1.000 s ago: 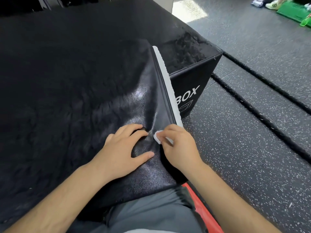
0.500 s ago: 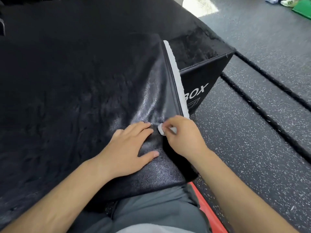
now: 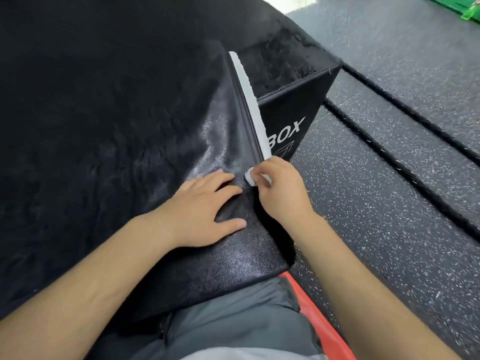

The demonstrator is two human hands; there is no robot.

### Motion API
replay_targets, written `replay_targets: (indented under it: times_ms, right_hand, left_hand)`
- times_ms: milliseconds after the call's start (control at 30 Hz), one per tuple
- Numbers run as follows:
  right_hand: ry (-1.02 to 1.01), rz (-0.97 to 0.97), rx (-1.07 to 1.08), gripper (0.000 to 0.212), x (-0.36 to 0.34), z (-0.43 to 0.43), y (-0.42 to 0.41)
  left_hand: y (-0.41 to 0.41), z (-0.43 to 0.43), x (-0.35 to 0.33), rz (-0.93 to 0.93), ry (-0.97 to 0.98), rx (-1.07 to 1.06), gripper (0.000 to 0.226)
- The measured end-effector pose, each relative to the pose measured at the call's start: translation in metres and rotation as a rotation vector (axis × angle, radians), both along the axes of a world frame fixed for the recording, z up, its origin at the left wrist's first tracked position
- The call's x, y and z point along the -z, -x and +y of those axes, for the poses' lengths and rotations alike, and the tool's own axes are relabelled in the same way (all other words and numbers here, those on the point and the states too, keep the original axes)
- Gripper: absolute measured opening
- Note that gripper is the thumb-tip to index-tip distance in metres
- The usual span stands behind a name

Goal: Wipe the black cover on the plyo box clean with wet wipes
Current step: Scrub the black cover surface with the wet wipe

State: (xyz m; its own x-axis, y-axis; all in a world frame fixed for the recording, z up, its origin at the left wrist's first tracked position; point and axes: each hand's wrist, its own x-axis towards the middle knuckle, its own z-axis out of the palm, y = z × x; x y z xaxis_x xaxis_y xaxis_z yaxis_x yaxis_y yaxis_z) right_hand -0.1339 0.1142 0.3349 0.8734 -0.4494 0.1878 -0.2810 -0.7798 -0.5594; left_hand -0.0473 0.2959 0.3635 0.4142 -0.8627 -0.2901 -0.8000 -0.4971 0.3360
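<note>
The black cover [image 3: 145,141] lies over the plyo box [image 3: 293,118], its right flap lifted into a ridge with a white strip [image 3: 249,94] along the edge. My left hand [image 3: 205,211] presses flat on the shiny cover near the front corner, fingers spread. My right hand [image 3: 280,190] pinches a small folded white wet wipe [image 3: 250,178] and holds it against the base of the ridge, just right of my left fingertips.
The box side reads "BOX" [image 3: 285,133] in white. Speckled grey rubber floor [image 3: 389,203] with dark seams lies to the right. A red-orange edge [image 3: 311,313] shows below the box by my grey shorts. Green objects [image 3: 465,9] sit far right.
Both hands have stayed together at the fold base; the right hand with the wipe has shifted slightly along the ridge. The camera has tilted, so the box sits higher in view.
</note>
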Motion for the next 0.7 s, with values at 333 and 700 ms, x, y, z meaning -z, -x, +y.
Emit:
replay_targets:
  times_ms: [333,700]
  right_hand:
    - [-0.064,0.061,0.01,0.015,0.003,-0.026,-0.021]
    - [-0.112,0.026,0.029,0.017,0.008,-0.027,-0.045]
  left_hand:
    - [-0.002,-0.012,0.005,-0.042,0.023,-0.001,0.091]
    - [-0.006,-0.006,0.009,0.009,0.046,0.001,0.089]
